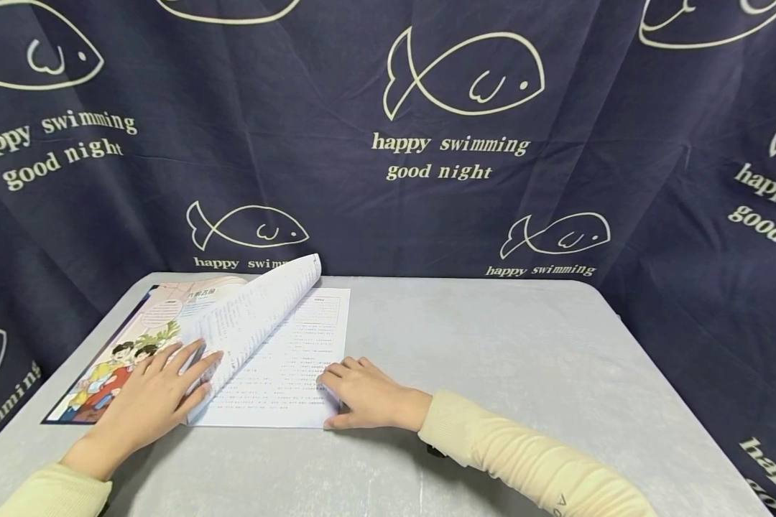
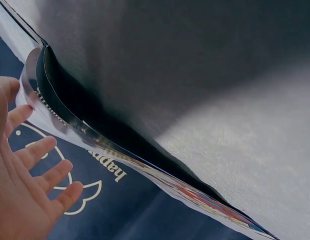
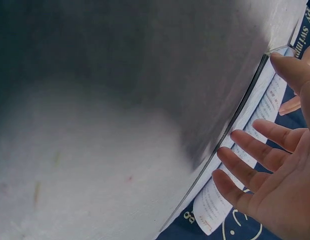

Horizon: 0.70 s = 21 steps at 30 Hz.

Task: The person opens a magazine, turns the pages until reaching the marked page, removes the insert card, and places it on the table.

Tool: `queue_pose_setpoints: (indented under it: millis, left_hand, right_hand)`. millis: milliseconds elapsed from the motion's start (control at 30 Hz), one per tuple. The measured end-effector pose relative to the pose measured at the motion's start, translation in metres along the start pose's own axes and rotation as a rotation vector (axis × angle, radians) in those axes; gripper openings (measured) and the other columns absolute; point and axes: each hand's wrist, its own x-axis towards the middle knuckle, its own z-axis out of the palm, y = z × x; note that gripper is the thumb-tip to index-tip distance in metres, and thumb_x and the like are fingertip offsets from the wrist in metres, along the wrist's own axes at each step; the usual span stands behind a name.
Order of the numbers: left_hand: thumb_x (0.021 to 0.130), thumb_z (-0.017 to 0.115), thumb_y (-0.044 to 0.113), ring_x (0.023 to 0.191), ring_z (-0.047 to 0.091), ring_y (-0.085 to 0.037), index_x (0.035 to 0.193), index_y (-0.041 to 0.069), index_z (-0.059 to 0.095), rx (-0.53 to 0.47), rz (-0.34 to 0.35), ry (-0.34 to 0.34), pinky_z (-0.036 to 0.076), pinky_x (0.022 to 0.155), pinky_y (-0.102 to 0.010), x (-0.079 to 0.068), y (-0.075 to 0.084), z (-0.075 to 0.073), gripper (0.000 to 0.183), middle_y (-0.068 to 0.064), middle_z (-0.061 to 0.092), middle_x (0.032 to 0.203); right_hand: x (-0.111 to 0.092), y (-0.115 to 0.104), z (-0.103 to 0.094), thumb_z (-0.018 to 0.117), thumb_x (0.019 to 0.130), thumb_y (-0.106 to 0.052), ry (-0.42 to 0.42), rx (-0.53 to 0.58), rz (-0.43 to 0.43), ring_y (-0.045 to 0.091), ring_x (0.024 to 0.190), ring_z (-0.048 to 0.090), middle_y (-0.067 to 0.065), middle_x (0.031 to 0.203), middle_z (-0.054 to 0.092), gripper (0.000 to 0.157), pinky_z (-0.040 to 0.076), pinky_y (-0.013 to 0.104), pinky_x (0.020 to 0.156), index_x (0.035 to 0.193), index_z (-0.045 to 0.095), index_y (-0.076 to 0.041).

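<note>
A booklet [image 1: 307, 359] lies spread on the table's left half in the head view. Its left side carries a coloured picture page [image 1: 162, 309]; the right side is printed with text. One white leaf [image 1: 248, 316] stands curved up from the middle, leaning left. My left hand [image 1: 158, 391] lies with fingers spread over the lower part of that leaf and the picture page. At the lower right edge of the text page rests my right hand [image 1: 371, 396], fingers loosely bent on the paper. Both wrist views show the left hand [image 2: 34, 185] and right hand [image 3: 275, 170] with fingers apart.
The grey table [image 1: 491, 345] stretches to the right of the booklet. Behind it hangs a dark blue curtain [image 1: 336, 143] with fish outlines and lettering, which also runs along both sides.
</note>
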Motion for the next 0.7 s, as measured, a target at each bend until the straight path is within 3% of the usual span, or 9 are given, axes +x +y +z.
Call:
queue_pose_setpoints:
  millis: [400, 700]
  left_hand:
    - [0.066, 0.068, 0.053, 0.105, 0.052, -0.038, 0.116, 0.005, 0.059, 0.024, 0.000, 0.007, 0.039, 0.084, -0.056, 0.0010, 0.0018, 0.0000, 0.070, -0.019, 0.055, 0.120]
    - [0.064, 0.071, 0.048, 0.104, 0.053, -0.039, 0.122, 0.005, 0.053, 0.004, 0.008, 0.032, 0.039, 0.083, -0.055, 0.0007, 0.0015, 0.0001, 0.074, -0.020, 0.054, 0.121]
  right_hand:
    - [0.0006, -0.0006, 0.0006, 0.061, 0.075, -0.059, 0.009, -0.025, -0.006, 0.012, 0.099, 0.048, -0.003, 0.120, 0.056, 0.063, 0.039, 0.027, 0.083, 0.122, 0.051, -0.018]
    - [0.0002, -0.0014, -0.0001, 0.062, 0.074, -0.060, 0.014, -0.048, -0.017, 0.011, 0.097, 0.049, -0.004, 0.118, 0.057, 0.065, 0.038, 0.024, 0.079, 0.122, 0.051, -0.018]
